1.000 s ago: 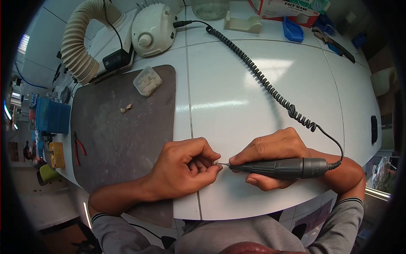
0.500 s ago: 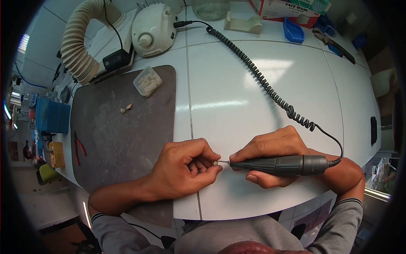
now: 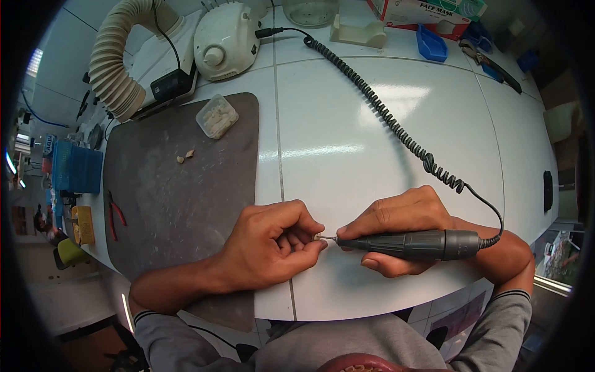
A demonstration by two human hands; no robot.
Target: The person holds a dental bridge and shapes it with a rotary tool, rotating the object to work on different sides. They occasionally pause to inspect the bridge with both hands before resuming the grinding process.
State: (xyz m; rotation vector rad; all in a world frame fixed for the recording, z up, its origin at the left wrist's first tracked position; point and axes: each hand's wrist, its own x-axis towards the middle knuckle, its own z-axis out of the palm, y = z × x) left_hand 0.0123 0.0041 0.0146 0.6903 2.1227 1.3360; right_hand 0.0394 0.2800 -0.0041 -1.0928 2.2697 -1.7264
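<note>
My right hand [image 3: 400, 220] is wrapped round a dark grey rotary handpiece [image 3: 415, 244], held level with its thin bit [image 3: 328, 238] pointing left. Facing it, my left hand [image 3: 276, 245] is closed in a pinch on a tiny pale piece [image 3: 317, 237], mostly covered by thumb and forefinger. The bit's tip is right at that piece. Both hands are close over the front of the white tiled table. From the handpiece's rear end a black coiled cord [image 3: 384, 115] runs up to the white control box [image 3: 227, 43].
Left of my hands lies a brown mat [image 3: 180, 211] with a clear tub of pale pieces [image 3: 217, 116], small fragments [image 3: 185, 157] and red-handled pliers [image 3: 115, 217]. A ribbed hose [image 3: 114, 68] stands behind. Face mask box [image 3: 427, 18] and blue tray [image 3: 431, 43] are at the back right.
The view has shifted very slightly. Both hands keep almost the same place and hold, with the bit still at the small piece.
</note>
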